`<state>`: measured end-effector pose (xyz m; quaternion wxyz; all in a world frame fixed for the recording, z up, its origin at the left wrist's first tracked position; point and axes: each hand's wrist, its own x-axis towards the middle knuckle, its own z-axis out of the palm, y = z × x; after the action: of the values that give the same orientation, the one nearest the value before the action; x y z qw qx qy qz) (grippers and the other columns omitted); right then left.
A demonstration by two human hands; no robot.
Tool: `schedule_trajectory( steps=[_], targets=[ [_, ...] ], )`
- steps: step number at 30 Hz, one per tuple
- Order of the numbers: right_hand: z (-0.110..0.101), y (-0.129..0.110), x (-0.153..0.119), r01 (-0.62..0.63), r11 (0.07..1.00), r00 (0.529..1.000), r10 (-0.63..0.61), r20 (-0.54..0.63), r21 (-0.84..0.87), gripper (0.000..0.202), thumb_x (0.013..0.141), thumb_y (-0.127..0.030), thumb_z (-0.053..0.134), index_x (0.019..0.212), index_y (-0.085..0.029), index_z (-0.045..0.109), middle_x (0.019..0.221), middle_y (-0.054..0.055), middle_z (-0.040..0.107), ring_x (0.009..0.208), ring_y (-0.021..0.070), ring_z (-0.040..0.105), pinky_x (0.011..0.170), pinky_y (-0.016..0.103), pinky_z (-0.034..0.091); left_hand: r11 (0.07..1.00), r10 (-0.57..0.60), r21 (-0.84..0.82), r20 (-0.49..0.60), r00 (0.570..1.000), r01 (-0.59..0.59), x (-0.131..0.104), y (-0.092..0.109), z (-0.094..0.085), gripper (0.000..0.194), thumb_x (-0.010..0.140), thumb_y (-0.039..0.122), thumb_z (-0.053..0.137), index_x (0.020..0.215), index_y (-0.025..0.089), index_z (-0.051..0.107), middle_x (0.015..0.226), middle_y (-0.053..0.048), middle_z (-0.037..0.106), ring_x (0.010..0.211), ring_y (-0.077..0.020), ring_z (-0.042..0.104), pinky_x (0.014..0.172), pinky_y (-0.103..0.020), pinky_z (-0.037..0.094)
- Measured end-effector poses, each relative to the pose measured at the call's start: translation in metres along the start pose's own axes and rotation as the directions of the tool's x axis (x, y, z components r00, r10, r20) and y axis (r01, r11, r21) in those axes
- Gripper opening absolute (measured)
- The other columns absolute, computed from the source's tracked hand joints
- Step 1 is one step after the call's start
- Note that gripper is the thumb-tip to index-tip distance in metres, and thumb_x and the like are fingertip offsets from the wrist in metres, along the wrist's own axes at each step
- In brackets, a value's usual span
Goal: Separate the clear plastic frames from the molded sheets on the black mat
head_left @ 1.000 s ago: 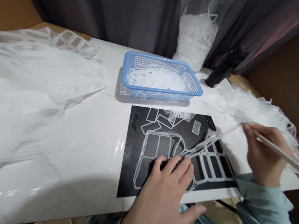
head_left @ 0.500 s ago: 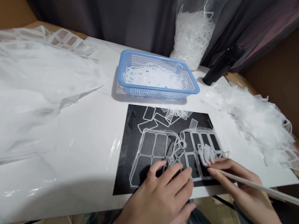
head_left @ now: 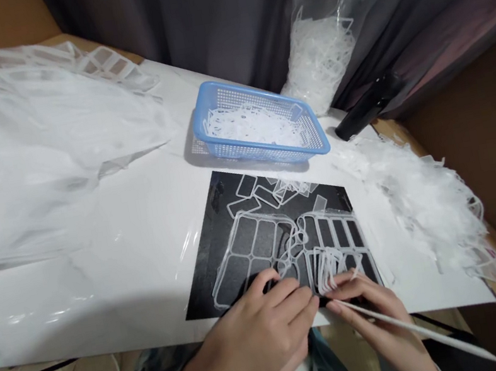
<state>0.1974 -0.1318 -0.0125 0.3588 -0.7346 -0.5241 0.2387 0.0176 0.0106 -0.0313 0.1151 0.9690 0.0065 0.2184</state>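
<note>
**Left hand [head_left: 264, 330] and right hand [head_left: 375, 310] close together over a black mat [head_left: 202, 283]**

I see a person's two bare hands at the near side of a white table [head_left: 135, 199]. The right thumb and fingers are drawn narrow around a long white stick [head_left: 422, 329], at the near ends of a bunch of small rectangular frames [head_left: 327, 267]. The bunch stands over the near right part of the mat, across a right lattice [head_left: 316, 218]. The left fingers lie together, gently curled, over the near part of a left lattice [head_left: 251, 255]; I cannot tell whether they pinch anything.

Doing this well seems to call for a light pinch that keeps the frames lined up without bending them, the left hand steadying the lattice, and the stick angled off so it snags nothing.

The mat's near edge sits close to the table's near edge, and the stick's far-from-fingers end juts past it, so a backward swing could catch a sleeve or lap. To the right, a white heap [head_left: 429, 205] crowds the table's right edge. On the far side, a blue basket [head_left: 198, 114] sits just beyond the mat. The easiest sideways room looks to be left of the mat, short of the pale pile [head_left: 31, 153].
</note>
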Motion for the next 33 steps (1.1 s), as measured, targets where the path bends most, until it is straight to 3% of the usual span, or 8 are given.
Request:
schedule_trajectory(
  steps=[9, 13, 20, 27, 33],
  targets=[
    [0.006, 0.003, -0.002, 0.003, 0.999, 0.997, -0.007, -0.073, -0.047, 0.005, 0.091, -0.023, 0.065, 0.087, -0.024, 0.067, 0.099, 0.003, 0.068, 0.099, 0.0167, 0.066, 0.085, 0.022, 0.051, 0.999, -0.025, -0.019, 0.013, 1.000, 0.026, -0.001, 0.001, 0.000, 0.023, 0.097, 0.025, 0.049, 0.115, 0.017, 0.062, 0.109, -0.002, 0.064, 0.101, -0.0180, 0.054, 0.094, -0.039, 0.032],
    [0.006, 0.002, 0.000, 0.045, 0.994, 0.996, -0.052, -0.073, -0.096, 0.006, 0.092, -0.021, 0.064, 0.090, -0.024, 0.068, 0.104, 0.004, 0.067, 0.102, 0.0177, 0.066, 0.085, 0.023, 0.052, 1.000, -0.025, -0.004, 0.006, 1.000, 0.025, 0.000, 0.001, 0.000, 0.024, 0.097, 0.026, 0.050, 0.116, 0.017, 0.061, 0.108, -0.003, 0.064, 0.101, -0.0187, 0.054, 0.094, -0.039, 0.032],
    [0.009, 0.007, -0.005, 0.179, 0.972, 0.974, -0.197, -0.110, -0.152, 0.015, 0.089, -0.011, 0.065, 0.098, -0.022, 0.066, 0.099, 0.004, 0.071, 0.090, 0.0166, 0.068, 0.081, 0.025, 0.054, 1.000, -0.016, 0.022, 0.011, 1.000, 0.016, 0.000, 0.000, 0.000, 0.026, 0.097, 0.028, 0.051, 0.118, 0.018, 0.061, 0.108, -0.003, 0.064, 0.100, -0.0191, 0.054, 0.091, -0.038, 0.034],
    [0.003, 0.005, -0.012, 0.036, 0.997, 0.998, -0.039, -0.053, -0.068, 0.010, 0.093, -0.018, 0.063, 0.096, -0.027, 0.066, 0.097, 0.000, 0.072, 0.097, 0.0162, 0.068, 0.086, 0.023, 0.053, 0.999, -0.013, 0.040, -0.010, 1.000, 0.013, -0.001, 0.000, 0.002, 0.025, 0.097, 0.029, 0.050, 0.116, 0.018, 0.062, 0.106, -0.005, 0.063, 0.100, -0.0197, 0.054, 0.091, -0.038, 0.034],
    [0.006, 0.002, -0.012, 0.037, 0.998, 0.999, -0.038, -0.027, -0.058, 0.008, 0.093, -0.019, 0.063, 0.095, -0.026, 0.066, 0.098, 0.001, 0.071, 0.097, 0.0169, 0.067, 0.084, 0.024, 0.052, 0.999, -0.026, 0.041, -0.015, 1.000, 0.027, -0.002, 0.000, 0.003, 0.024, 0.096, 0.028, 0.051, 0.116, 0.019, 0.062, 0.107, -0.006, 0.063, 0.099, -0.0198, 0.054, 0.091, -0.037, 0.036]
  ],
)
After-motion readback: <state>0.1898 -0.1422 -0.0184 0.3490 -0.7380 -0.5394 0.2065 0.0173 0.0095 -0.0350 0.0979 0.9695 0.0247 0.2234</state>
